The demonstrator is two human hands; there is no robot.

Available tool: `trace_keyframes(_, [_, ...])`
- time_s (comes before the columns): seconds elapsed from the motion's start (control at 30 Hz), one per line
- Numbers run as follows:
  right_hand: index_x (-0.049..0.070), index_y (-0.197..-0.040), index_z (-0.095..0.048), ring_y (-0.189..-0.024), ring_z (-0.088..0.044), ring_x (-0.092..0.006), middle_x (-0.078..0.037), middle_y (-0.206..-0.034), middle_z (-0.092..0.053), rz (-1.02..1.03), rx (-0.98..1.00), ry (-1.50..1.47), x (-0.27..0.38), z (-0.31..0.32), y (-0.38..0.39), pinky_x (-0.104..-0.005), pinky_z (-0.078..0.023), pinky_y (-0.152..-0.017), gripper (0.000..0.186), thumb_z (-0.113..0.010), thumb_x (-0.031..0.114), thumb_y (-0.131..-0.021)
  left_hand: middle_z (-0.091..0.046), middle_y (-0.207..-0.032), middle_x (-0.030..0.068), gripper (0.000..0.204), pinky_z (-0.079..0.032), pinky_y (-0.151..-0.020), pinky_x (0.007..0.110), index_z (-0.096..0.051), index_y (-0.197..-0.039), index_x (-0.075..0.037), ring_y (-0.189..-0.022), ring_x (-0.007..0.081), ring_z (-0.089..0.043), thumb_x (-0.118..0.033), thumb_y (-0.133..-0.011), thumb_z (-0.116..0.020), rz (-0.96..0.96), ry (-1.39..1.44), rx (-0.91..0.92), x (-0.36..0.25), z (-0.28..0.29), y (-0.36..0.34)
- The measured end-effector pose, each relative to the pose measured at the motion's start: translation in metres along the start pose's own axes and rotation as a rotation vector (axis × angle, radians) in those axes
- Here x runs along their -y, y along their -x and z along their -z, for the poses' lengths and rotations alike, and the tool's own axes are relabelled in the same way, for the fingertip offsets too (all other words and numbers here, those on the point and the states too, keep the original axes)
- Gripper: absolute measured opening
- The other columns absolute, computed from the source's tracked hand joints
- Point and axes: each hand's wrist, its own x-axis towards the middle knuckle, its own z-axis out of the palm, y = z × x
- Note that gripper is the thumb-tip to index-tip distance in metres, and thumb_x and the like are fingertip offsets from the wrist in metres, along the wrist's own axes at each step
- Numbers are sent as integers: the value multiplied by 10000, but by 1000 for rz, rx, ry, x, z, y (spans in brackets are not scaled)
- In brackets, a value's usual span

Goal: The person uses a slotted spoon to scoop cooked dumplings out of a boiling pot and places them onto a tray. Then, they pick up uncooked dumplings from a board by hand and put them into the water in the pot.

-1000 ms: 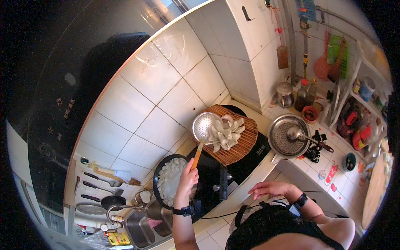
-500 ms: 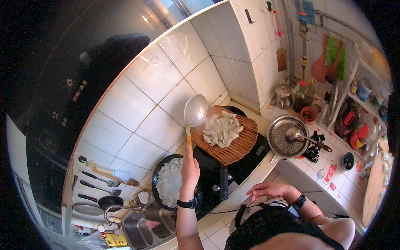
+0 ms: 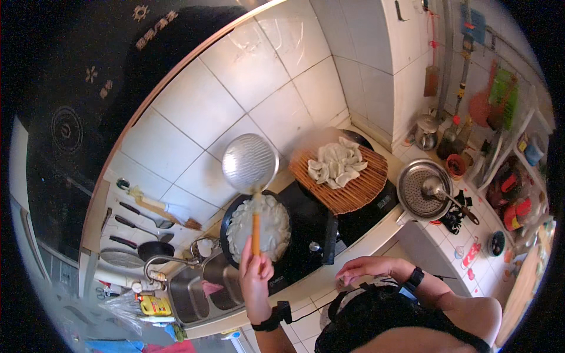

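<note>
My left hand (image 3: 256,273) is closed round the wooden handle of a metal skimmer (image 3: 250,162). The skimmer's perforated bowl is raised over the far side of a dark wok (image 3: 225,226), in front of the tiled wall. Pale dumplings (image 3: 259,229) crowd the wok. To its right, more dumplings (image 3: 336,165) are heaped on a brown slatted tray (image 3: 306,182). The tray rests over a second pan, whose black handle (image 3: 331,238) points toward me. My right hand (image 3: 362,269) hovers near my waist, fingers loosely bent and apart, holding nothing I can see.
A steel strainer pot (image 3: 412,203) with a ladle (image 3: 435,188) across it stands on the right-hand counter, near bottles and a small red pot (image 3: 455,166). A sink (image 3: 220,288) lies at left below hanging utensils (image 3: 141,220). The dark range hood (image 3: 88,117) looms upper left.
My left hand has brought the skimmer from beside the slatted tray leftward to over the wok. My right hand's fingers have bent a little more. The whole view has shifted.
</note>
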Motion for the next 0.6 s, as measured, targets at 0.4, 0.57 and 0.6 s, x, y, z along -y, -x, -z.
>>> trace_keyframes(0.4, [3,-1024,-634,-975,-604,-117,-40,-1007,-666,-110,36,35,3,-20,-29,-270,-452,-909,284,-575,276,-976,-527,-1142,229,652,-475,-806,472,-245,-1505,-118,-978,425,-578,-39,-908,-495,-222,-1686,-530,-10,92,41])
trace_keyframes(0.57, [4,-1031,-628,-1000,-623,-133,-57,-1007,-679,-125,-6,8,14,-25,-22,-270,-460,-917,286,-579,280,-972,-517,-1048,208,647,-505,-646,480,-282,-1481,-125,-795,415,-618,-51,-886,-525,-69,-1850,-542,15,118,26])
trace_keyframes(0.6, [5,-1035,-624,-1009,-625,-138,-61,-1011,-680,-132,-17,22,19,-26,-19,-272,-462,-919,284,-577,278,-973,-520,-1032,206,632,-509,-624,476,-305,-1465,-119,-765,414,-620,-46,-877,-526,-100,-1867,-547,21,125,23])
